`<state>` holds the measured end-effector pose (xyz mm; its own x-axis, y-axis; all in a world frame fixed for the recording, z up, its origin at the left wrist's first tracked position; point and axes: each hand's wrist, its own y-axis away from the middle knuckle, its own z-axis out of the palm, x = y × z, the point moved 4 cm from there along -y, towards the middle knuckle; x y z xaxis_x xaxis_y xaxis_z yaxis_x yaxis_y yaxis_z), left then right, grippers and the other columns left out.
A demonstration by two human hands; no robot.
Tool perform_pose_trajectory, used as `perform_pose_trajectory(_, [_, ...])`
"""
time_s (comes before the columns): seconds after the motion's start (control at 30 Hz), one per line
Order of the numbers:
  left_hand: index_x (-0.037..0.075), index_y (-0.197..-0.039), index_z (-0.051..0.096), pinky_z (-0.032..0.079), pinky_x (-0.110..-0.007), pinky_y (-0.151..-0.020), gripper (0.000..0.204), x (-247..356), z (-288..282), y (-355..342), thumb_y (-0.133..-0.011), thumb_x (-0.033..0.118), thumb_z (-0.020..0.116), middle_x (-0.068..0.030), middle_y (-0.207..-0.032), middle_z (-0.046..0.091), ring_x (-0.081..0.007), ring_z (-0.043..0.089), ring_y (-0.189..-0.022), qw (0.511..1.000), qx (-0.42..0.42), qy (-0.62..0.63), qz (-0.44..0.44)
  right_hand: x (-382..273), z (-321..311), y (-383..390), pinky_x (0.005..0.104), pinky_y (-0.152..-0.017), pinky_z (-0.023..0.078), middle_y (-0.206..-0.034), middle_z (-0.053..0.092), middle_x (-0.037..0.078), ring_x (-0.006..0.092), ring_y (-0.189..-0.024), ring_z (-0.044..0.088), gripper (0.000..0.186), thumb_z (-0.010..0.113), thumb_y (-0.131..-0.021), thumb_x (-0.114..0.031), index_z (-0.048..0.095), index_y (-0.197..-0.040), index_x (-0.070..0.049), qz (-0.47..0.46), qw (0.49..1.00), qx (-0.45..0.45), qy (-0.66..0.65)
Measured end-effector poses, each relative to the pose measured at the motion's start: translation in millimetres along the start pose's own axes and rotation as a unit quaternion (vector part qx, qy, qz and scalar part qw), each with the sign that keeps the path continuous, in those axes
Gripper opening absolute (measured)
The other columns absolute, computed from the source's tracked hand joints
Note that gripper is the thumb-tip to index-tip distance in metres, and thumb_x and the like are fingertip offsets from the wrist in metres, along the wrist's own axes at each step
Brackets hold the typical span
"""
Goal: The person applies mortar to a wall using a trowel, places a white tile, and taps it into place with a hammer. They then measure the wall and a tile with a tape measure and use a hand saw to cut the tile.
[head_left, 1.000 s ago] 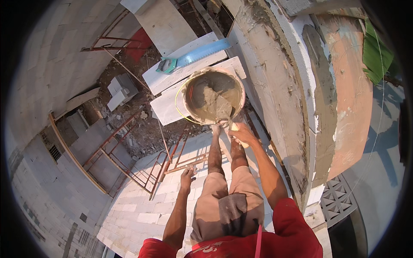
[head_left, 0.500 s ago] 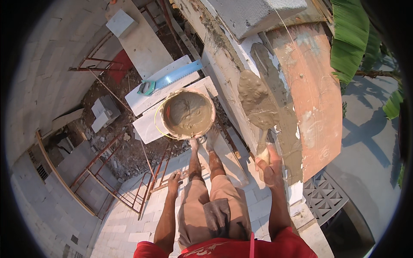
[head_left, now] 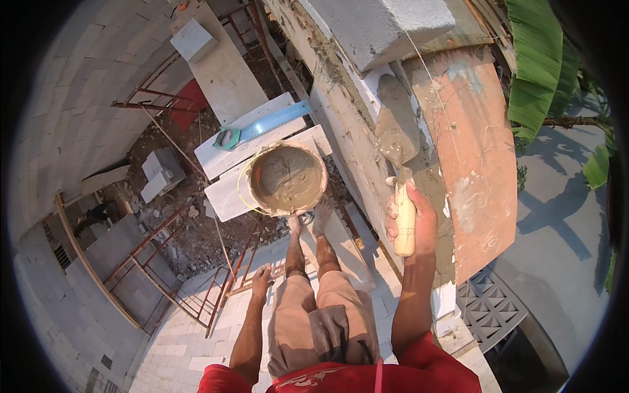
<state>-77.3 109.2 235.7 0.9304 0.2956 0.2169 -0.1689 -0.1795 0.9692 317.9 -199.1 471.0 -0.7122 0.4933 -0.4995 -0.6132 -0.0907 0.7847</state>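
My right hand point(head_left: 416, 219) grips the pale handle of a trowel point(head_left: 398, 141); its mortar-coated blade rests over the grey mortar band along the wall top point(head_left: 438, 203). My left hand point(head_left: 261, 281) hangs at the lower centre, fingers loosely bent and apart, apparently holding nothing. A bucket of grey mortar point(head_left: 287, 177) with a yellow handle stands on white blocks beyond my feet point(head_left: 295, 223). Behind it a blue handsaw point(head_left: 272, 120) with a green grip lies on the blocks.
Red scaffold frames point(head_left: 151, 252), rubble point(head_left: 187, 232) and a pale plank point(head_left: 213, 78) surround the bucket. A rough block point(head_left: 386, 26) tops the wall, a string crosses its pinkish face point(head_left: 481, 209), banana leaves point(head_left: 534, 65) overhang at right, and a lattice vent block point(head_left: 491, 304) sits lower right.
The trowel has moved from the bucket to the wall top, and the heaped mortar on it is now flattened and thinner. My view has shifted toward the wall.
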Motion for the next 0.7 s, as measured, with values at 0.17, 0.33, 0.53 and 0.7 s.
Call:
perform_pose_trajectory(0.17, [0.01, -0.132, 0.058, 0.049, -0.036, -0.088, 0.043, 3, 10, 1, -0.101, 0.04, 0.06, -0.0044, -0.119, 0.064, -0.017, 0.06, -0.106, 1.0, 0.0, 0.014, 0.007, -2, 12, -6, 0.0281, -0.034, 0.041, -0.069, 0.056, 0.007, 0.0162, -0.04, 0.052, 0.037, 0.058, -0.099, -0.034, 0.058, -0.119, -0.003, 0.001, 0.998, 0.018, 0.063])
perform_pose_trajectory(0.33, [0.012, -0.12, 0.064, 0.05, -0.031, -0.077, 0.03, 16, 20, 4, -0.101, 0.036, 0.062, 0.0003, -0.102, 0.067, -0.0129, 0.062, -0.09, 1.0, 0.012, 0.018, 0.014, 18, -16, 60, 0.0281, -0.037, 0.041, -0.07, 0.055, 0.006, 0.0161, -0.042, 0.053, 0.031, 0.06, -0.098, -0.03, 0.056, -0.116, -0.005, 0.013, 0.991, 0.112, 0.071])
perform_pose_trajectory(0.53, [0.01, -0.121, 0.063, 0.051, -0.033, -0.08, 0.032, 23, 26, 1, -0.102, 0.035, 0.06, -0.0011, -0.107, 0.067, -0.0147, 0.063, -0.099, 1.0, -0.002, -0.004, 0.011, 63, -82, 125, 0.0321, -0.034, 0.042, -0.069, 0.056, 0.011, 0.0202, -0.039, 0.052, 0.027, 0.057, -0.098, -0.03, 0.056, -0.103, -0.003, -0.007, 0.98, 0.188, 0.066])
perform_pose_trajectory(0.7, [0.011, -0.134, 0.06, 0.051, -0.034, -0.083, 0.041, 26, 22, -2, -0.102, 0.038, 0.059, -0.0024, -0.118, 0.069, -0.0137, 0.063, -0.1, 0.998, -0.029, -0.052, 0.006, 134, -181, 188, 0.0322, -0.035, 0.043, -0.072, 0.056, 0.011, 0.02, -0.043, 0.052, 0.041, 0.052, -0.099, -0.037, 0.051, -0.119, -0.002, -0.023, 0.978, 0.209, -0.01])
